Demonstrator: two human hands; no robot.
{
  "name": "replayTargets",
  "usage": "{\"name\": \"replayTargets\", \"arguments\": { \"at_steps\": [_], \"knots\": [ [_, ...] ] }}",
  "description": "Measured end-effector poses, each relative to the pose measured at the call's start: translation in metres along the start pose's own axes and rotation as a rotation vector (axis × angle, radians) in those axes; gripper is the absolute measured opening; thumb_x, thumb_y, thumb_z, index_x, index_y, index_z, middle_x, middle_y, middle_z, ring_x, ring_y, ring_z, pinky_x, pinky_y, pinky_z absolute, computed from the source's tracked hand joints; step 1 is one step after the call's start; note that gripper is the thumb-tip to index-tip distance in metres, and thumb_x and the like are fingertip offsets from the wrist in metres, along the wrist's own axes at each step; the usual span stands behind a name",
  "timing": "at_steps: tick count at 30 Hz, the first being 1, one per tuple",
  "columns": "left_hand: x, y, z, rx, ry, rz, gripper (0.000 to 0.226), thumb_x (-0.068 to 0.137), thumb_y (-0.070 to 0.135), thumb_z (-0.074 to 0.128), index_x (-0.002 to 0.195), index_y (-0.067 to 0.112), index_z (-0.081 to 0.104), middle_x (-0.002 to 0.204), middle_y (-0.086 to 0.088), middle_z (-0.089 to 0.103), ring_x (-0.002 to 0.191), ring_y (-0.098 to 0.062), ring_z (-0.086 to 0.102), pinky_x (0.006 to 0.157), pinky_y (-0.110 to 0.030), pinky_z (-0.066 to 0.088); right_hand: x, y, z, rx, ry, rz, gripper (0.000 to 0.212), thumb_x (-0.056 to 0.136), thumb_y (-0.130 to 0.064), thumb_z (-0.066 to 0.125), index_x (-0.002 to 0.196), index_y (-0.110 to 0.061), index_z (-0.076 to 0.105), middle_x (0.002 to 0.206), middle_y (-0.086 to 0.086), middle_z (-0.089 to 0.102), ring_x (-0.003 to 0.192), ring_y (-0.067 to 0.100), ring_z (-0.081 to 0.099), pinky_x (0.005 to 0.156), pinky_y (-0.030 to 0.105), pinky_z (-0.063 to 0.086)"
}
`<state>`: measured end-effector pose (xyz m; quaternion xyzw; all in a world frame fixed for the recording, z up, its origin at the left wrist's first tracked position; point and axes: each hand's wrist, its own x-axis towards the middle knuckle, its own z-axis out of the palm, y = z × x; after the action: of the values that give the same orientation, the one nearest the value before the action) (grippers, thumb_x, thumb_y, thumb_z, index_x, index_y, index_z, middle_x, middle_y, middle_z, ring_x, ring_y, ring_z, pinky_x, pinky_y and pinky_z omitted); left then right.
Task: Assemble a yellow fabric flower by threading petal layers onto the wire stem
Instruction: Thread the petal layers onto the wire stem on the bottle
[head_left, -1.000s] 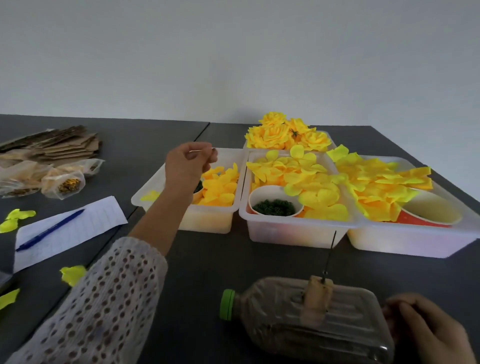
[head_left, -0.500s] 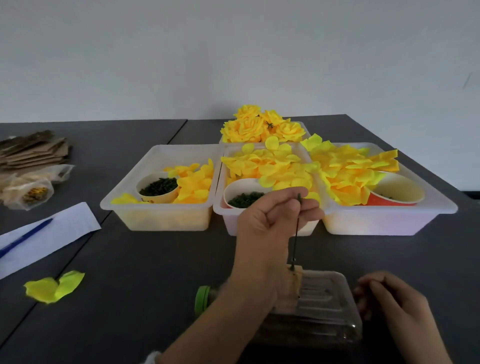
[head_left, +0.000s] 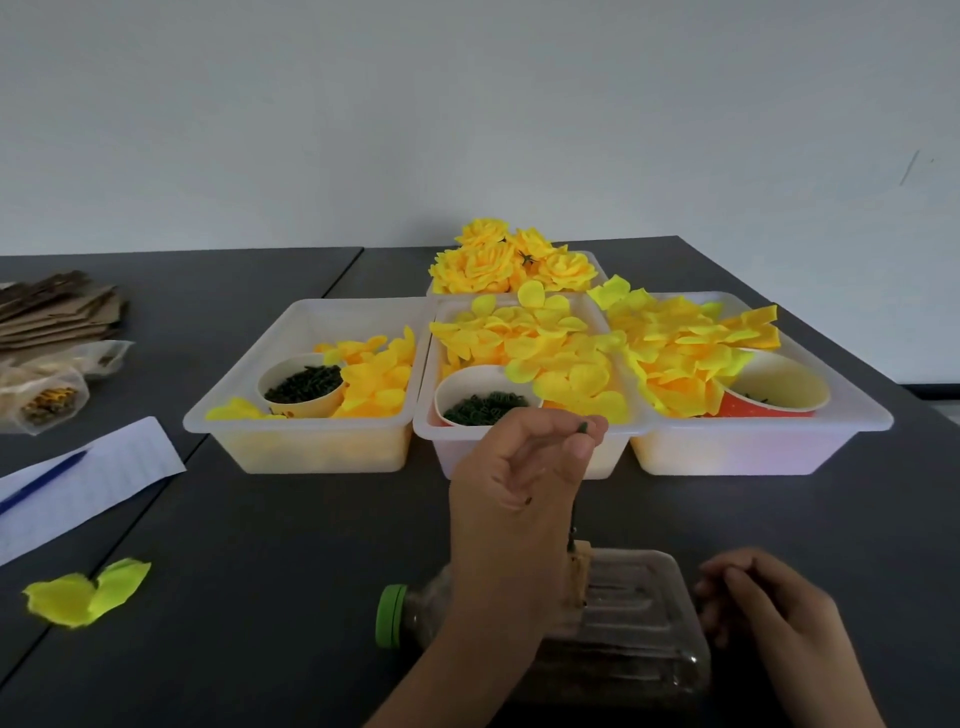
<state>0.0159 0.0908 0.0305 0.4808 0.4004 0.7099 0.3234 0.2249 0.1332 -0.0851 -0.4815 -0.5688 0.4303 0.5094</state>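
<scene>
Since only the head view shows it, the thin wire stem (head_left: 573, 538) at lower centre looks springy and is best pinched near its tip, where the left hand (head_left: 519, 488) pinches a small green piece; most of its length hides behind that hand. The right hand (head_left: 769, 618) curls beside the bottle (head_left: 623, 623), grip unclear; soft petals (head_left: 524, 338) fill the trays (head_left: 311, 441) above.

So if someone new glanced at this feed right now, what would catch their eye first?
Probably the three white plastic trays heaped with bright yellow fabric petals, in a row mid-table, with finished yellow fabric flowers behind them. Next, the left hand pinching a small green piece at the top of the thin wire stem, which rises from a clear plastic bottle lying on its side at the near edge.
</scene>
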Motion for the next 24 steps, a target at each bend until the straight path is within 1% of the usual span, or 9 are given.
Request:
{"name": "replayTargets", "arguments": {
  "at_steps": [2, 5, 7, 9, 13, 15, 17, 20, 24],
  "knots": [
    [0.0, 0.0, -0.001, 0.046, -0.012, -0.022, 0.016, 0.08, 0.032, 0.065, 0.089, 0.018, 0.068, 0.095, 0.008, 0.076, 0.093, -0.012, 0.071, 0.076, -0.023, 0.056, -0.001, -0.001, 0.001, -0.008, -0.003, -0.008, 0.031, 0.093, 0.013, 0.044, 0.076, -0.001, 0.066, 0.067, 0.019, 0.065, 0.045, 0.021, 0.058, 0.041, 0.02, 0.044],
    [0.0, 0.001, -0.002, 0.156, 0.01, -0.019, 0.001, 0.085, 0.029, 0.069, 0.086, 0.029, 0.069, 0.09, 0.015, 0.073, 0.086, -0.006, 0.068, 0.063, -0.021, 0.053, 0.0, 0.0, 0.001, -0.001, -0.009, -0.004, 0.03, 0.093, 0.013, 0.043, 0.077, 0.0, 0.065, 0.067, 0.019, 0.064, 0.046, 0.021, 0.058, 0.041, 0.021, 0.045],
    [0.0, 0.0, -0.002, 0.202, 0.032, -0.012, 0.01, 0.087, 0.023, 0.069, 0.083, 0.033, 0.069, 0.086, 0.013, 0.072, 0.083, -0.006, 0.066, 0.058, -0.02, 0.051, 0.0, 0.0, 0.0, 0.004, -0.007, 0.005, 0.03, 0.093, 0.012, 0.043, 0.077, -0.001, 0.065, 0.069, 0.02, 0.064, 0.047, 0.022, 0.059, 0.041, 0.023, 0.045],
    [0.0, 0.0, -0.002, 0.211, 0.044, -0.022, 0.012, 0.086, 0.022, 0.067, 0.082, 0.033, 0.069, 0.084, 0.012, 0.072, 0.081, -0.006, 0.065, 0.057, -0.021, 0.051, 0.001, 0.0, 0.001, 0.007, -0.006, 0.009, 0.029, 0.093, 0.013, 0.043, 0.078, 0.001, 0.065, 0.069, 0.02, 0.065, 0.047, 0.023, 0.059, 0.041, 0.023, 0.045],
    [-0.001, -0.001, -0.003, 0.22, 0.038, -0.046, 0.009, 0.086, 0.021, 0.067, 0.084, 0.029, 0.07, 0.081, 0.014, 0.071, 0.077, -0.003, 0.065, 0.059, -0.022, 0.051, 0.0, -0.003, 0.002, 0.018, 0.001, 0.005, 0.027, 0.092, 0.015, 0.043, 0.078, 0.005, 0.064, 0.067, 0.02, 0.064, 0.045, 0.019, 0.058, 0.04, 0.022, 0.044],
    [-0.001, 0.0, -0.004, 0.224, 0.027, -0.062, 0.004, 0.084, 0.028, 0.066, 0.086, 0.028, 0.07, 0.079, 0.016, 0.071, 0.075, -0.002, 0.064, 0.061, -0.023, 0.051, 0.0, -0.004, 0.002, 0.018, 0.0, 0.008, 0.027, 0.092, 0.015, 0.042, 0.078, 0.006, 0.063, 0.068, 0.021, 0.064, 0.045, 0.02, 0.057, 0.04, 0.023, 0.043],
    [-0.002, 0.0, -0.005, 0.234, 0.018, -0.071, 0.013, 0.08, 0.037, 0.063, 0.087, 0.027, 0.07, 0.075, 0.016, 0.069, 0.073, -0.003, 0.063, 0.062, -0.024, 0.051, -0.001, -0.005, 0.003, 0.016, 0.002, 0.01, 0.027, 0.092, 0.015, 0.042, 0.078, 0.006, 0.063, 0.067, 0.021, 0.064, 0.045, 0.021, 0.057, 0.04, 0.023, 0.043],
    [-0.002, -0.003, -0.008, 0.264, -0.043, -0.124, 0.004, 0.086, 0.025, 0.066, 0.085, 0.027, 0.07, 0.072, 0.011, 0.069, 0.071, -0.005, 0.064, 0.064, -0.026, 0.05, -0.001, -0.007, 0.003, 0.012, 0.006, 0.008, 0.027, 0.093, 0.015, 0.042, 0.078, 0.006, 0.063, 0.067, 0.021, 0.064, 0.045, 0.02, 0.056, 0.041, 0.022, 0.043],
    [-0.011, -0.01, -0.02, 0.371, -0.133, -0.216, 0.007, 0.086, 0.02, 0.067, 0.084, 0.026, 0.07, 0.082, 0.012, 0.071, 0.081, -0.007, 0.066, 0.077, -0.029, 0.054, -0.002, -0.009, 0.005, 0.005, 0.01, 0.002, 0.027, 0.092, 0.017, 0.042, 0.077, 0.006, 0.062, 0.066, 0.021, 0.063, 0.044, 0.019, 0.055, 0.04, 0.022, 0.043]
  ]
}}
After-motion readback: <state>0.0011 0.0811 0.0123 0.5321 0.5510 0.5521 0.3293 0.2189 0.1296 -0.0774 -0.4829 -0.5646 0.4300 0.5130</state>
